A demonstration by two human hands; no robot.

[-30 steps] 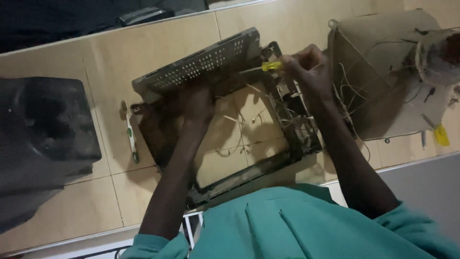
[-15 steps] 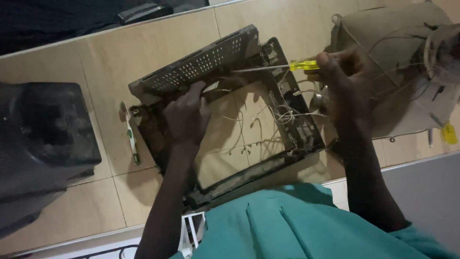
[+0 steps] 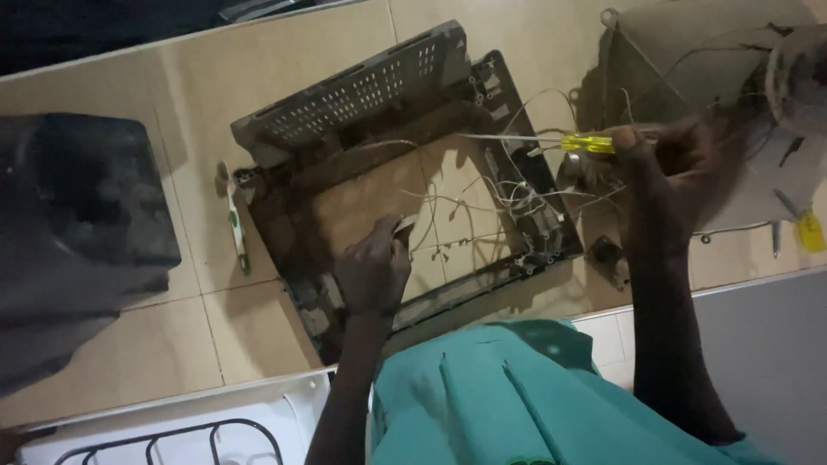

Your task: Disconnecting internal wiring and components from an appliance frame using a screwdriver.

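A dark bulky casing (image 3: 73, 232) fills the left edge, cut off by the frame and too dim to read. At the upper right a picture tube (image 3: 689, 77) lies partly out of view, its neck blurred. Between them, on the tiled floor (image 3: 155, 336), rests the empty dark plastic television frame (image 3: 362, 95), its vented top panel raised and thin white wires (image 3: 482, 194) strung loosely across the opening. The left hand (image 3: 372, 274) curls closed on the frame's lower edge. The right hand (image 3: 668, 159) is clenched round a yellow-handled screwdriver (image 3: 551, 142), its shaft pointing left over the frame. A green-and-white tool (image 3: 235, 226) lies just beside the frame.
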